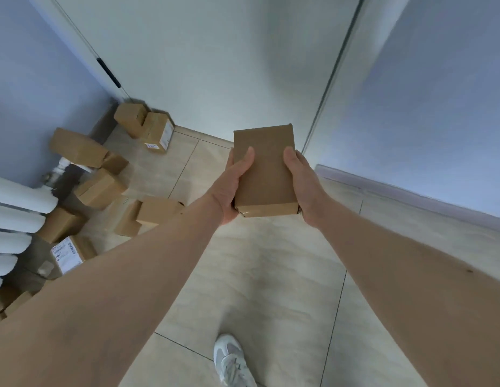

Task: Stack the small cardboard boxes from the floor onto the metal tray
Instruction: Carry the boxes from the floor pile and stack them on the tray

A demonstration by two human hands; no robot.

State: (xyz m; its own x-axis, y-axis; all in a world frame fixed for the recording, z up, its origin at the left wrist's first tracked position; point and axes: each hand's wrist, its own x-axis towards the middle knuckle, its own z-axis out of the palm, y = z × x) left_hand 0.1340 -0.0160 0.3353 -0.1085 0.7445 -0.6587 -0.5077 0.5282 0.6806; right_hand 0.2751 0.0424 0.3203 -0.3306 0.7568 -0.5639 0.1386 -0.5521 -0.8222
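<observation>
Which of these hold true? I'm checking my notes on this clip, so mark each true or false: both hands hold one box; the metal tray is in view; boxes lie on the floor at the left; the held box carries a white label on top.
1. Both hands hold one plain brown cardboard box: true, left hand and right hand grip its sides.
2. The metal tray is in view: false, none shows.
3. Brown cardboard boxes on the floor lie at the left: true.
4. The held box has a white label on top: false, its top is bare.
</observation>
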